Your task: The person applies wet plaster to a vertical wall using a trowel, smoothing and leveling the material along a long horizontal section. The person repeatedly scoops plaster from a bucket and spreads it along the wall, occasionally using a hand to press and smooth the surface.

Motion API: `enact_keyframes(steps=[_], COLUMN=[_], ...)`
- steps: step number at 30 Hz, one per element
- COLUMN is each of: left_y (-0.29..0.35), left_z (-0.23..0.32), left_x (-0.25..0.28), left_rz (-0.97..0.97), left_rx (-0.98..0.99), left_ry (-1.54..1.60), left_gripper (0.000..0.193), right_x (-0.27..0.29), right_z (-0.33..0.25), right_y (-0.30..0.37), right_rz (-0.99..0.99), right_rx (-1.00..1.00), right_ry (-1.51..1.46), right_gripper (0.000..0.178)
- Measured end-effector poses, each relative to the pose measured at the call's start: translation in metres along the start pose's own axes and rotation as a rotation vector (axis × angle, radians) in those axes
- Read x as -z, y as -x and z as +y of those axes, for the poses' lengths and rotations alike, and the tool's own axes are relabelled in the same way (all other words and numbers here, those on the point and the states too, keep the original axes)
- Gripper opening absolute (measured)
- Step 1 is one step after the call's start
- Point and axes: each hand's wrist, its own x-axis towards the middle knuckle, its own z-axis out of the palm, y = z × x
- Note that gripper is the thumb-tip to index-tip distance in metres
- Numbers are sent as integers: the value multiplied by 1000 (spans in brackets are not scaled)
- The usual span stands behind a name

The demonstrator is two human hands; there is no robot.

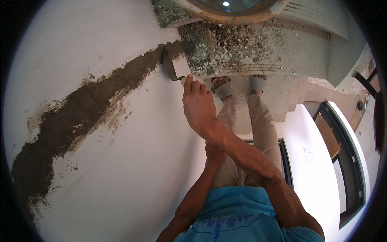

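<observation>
A putty knife with a broad, mortar-smeared blade is against the white wall. My right hand is closed around its handle. The blade is at the upper end of a rough dark band of mortar, which slants down across the wall to the far left. My left hand is lower, close in front of my trousers and partly behind my right forearm. Its fingers are hidden, so what it may hold cannot be seen.
Loose rubble and grit cover the stair step ahead of my sandalled feet. A large round basin with a stained rim stands beyond. More steps drop away below, and a dark-framed doorway is to the right.
</observation>
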Motion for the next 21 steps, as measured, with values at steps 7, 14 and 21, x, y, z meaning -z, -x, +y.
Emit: enact_keyframes(steps=[7,14,21], left_y=[-8,-31,-31], left_z=[10,44,43], left_x=[20,62,65], left_rz=[-84,-367,-381], left_rx=[133,442,444], left_ry=[118,68,83], left_gripper=[64,87,93], right_x=[25,-45,-103], right_z=[29,91,106], right_y=[20,6,-25], right_rz=[-66,72,202], right_rx=[-77,-139,-105], right_ry=[-284,-588,-657], right_gripper=[62,61,56])
